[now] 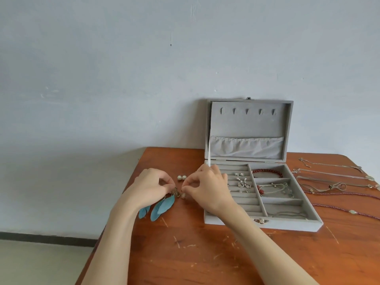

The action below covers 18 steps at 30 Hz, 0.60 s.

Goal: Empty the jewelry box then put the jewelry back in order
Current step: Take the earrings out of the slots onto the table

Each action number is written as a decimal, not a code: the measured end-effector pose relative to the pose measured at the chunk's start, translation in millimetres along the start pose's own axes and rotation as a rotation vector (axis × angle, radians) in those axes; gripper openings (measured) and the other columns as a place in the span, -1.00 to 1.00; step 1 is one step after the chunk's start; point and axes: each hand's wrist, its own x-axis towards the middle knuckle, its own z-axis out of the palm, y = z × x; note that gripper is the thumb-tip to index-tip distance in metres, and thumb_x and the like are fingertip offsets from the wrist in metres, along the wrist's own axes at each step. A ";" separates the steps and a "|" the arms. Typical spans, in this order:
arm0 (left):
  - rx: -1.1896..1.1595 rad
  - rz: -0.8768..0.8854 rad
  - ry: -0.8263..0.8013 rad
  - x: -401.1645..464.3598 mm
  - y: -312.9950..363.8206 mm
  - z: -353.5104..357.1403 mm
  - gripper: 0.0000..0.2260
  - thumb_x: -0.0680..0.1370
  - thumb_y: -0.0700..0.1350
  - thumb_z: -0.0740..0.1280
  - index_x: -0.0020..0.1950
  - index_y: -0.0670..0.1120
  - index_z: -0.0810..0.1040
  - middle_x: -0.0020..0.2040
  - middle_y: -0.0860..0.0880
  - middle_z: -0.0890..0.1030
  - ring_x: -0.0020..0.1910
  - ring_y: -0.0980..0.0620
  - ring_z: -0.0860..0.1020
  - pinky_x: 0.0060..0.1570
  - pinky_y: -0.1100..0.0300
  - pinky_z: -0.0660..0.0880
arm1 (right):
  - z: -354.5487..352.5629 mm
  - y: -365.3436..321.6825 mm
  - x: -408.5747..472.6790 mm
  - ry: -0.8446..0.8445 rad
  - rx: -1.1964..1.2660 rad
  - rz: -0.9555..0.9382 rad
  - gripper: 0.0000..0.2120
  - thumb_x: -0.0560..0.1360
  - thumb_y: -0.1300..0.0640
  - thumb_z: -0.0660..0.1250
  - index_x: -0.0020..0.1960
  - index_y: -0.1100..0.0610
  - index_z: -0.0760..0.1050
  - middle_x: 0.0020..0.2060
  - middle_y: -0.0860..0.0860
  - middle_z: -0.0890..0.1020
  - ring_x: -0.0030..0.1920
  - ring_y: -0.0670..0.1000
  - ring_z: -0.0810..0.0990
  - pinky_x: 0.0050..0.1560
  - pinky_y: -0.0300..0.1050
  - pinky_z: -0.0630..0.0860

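Just left of jewelry box (213, 220), left hand (151, 187) is pinching light, floppy feather earrings (162, 204) by metal hooks, right hand (207, 186) fingers (185, 189) nipping small pearl stud (183, 195)—slippery, tiny.

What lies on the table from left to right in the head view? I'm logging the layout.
Blue feather earrings → pearl earrings → open jewelry box → necklaces laid out on the table.

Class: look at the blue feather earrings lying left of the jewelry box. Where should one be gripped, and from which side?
Pinch the metal hook end, where the left hand already holds the blue feather earrings, coming from above. The feathers trail flat on the table toward the person and look soft, likely to crease.
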 end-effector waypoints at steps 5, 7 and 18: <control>0.068 -0.071 0.050 6.7 -0.6 9.3 -0.79 0.50 0.00 0.33 -0.33 0.20 0.49 0.02 0.02 0.49 0.14 -0.05 0.40 0.14 0.04 0.38 | 4.7 2.0 6.0 0.040 -0.030 0.056 -0.89 0.45 0.03 0.32 -0.15 -0.07 0.64 -0.14 -0.11 0.42 0.11 0.00 0.33 0.00 -0.11 0.11; 0.072 -0.071 0.054 8.6 1.8 12.3 -0.80 0.51 0.00 0.33 -0.32 0.19 0.49 0.03 0.01 0.47 0.15 -0.05 0.38 0.13 0.06 0.34 | 5.6 1.8 7.7 0.035 -0.037 0.071 -0.89 0.45 0.03 0.33 -0.14 -0.07 0.64 -0.13 -0.10 0.47 0.13 0.01 0.32 0.01 -0.10 0.10; 0.082 0.044 0.239 13.7 3.8 21.4 -0.89 0.53 0.01 0.29 -0.02 0.03 0.56 -0.07 0.07 0.45 0.12 0.02 0.37 0.11 0.09 0.34 | 13.1 3.6 12.6 0.092 -0.166 0.052 -0.81 0.51 -0.05 0.27 0.04 -0.06 0.61 0.04 -0.02 0.54 0.17 0.05 0.36 0.10 -0.06 0.19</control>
